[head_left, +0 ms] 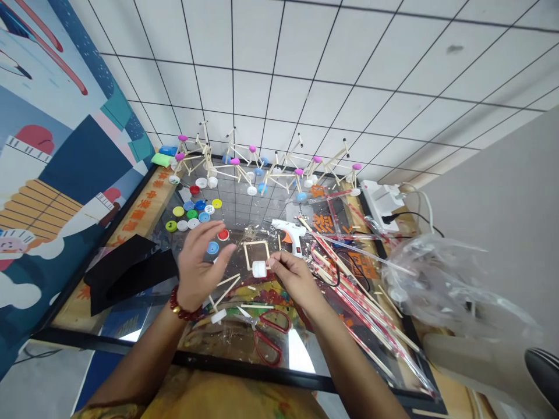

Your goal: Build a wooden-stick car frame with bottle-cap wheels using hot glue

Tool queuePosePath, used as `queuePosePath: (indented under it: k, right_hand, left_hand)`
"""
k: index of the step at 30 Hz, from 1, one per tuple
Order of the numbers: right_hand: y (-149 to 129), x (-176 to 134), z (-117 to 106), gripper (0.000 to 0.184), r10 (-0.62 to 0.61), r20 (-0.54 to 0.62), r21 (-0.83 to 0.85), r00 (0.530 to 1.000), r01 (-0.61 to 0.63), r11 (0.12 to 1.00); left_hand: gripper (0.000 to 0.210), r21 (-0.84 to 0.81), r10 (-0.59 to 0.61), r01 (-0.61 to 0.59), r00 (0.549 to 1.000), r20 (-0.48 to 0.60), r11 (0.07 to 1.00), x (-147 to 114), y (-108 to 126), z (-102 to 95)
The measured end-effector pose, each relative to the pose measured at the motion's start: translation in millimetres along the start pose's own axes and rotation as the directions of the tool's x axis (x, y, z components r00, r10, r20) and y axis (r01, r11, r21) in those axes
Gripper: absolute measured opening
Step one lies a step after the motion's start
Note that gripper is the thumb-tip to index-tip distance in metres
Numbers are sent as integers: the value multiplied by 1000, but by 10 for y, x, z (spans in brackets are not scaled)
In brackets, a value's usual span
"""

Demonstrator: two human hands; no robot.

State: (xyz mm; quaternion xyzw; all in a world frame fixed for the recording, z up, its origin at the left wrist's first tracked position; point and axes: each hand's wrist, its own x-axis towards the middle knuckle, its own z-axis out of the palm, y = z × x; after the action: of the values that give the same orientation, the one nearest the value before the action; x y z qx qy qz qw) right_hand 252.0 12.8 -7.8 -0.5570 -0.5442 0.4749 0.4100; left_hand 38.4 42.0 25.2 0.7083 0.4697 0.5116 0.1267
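My right hand (297,279) is closed in a pinch at the side of a small square frame of wooden sticks (247,256). White bottle caps (259,269) sit at the frame's near side, next to my fingertips. To the left, my left hand (198,265) is open, thumb and fingers spread, with nothing in it. A blue cap (212,248) and a red cap (223,234) lie just beyond its thumb. Below it, a stick piece with a white cap (219,316) rests on the glass tabletop. Just beyond my right hand lies a white hot glue gun (293,233).
Red-handled scissors (271,337) lie near the front edge. Loose coloured caps (192,214) are at the left, beyond black material (131,273). Stick models with caps (262,174) line the back. Bundled sticks (353,297), a power strip (379,201) and plastic bags (437,279) occupy the right.
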Motion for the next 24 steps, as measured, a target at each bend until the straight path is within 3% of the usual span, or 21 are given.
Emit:
queuePosePath:
  k: [4,8,11,15,24]
  right_hand:
    - [-214,386,-3,22,-60,55,-171,997,69,983]
    - [-258,784,215,18,-10,94,-310,996,39,950]
    - [-194,925,374,17,39,168,-358,985,24,933]
    - [-143,960,420,17,110,227,-441,968,2,897]
    - [-140,1057,432,19,158,235,-565,959,3,825]
  left_hand:
    - [33,19,-20,22,993,-115,1000,-9,-76,-352]
    - [26,90,-47,59,991,-125,994,-138,-237,-530]
    - [21,98,-59,68,994,-90,993,-226,-342,-572]
    - [17,107,-45,53,997,-69,993,-284,-434,-562]
    - [16,108,-48,53,998,-47,993,-335,-567,-547]
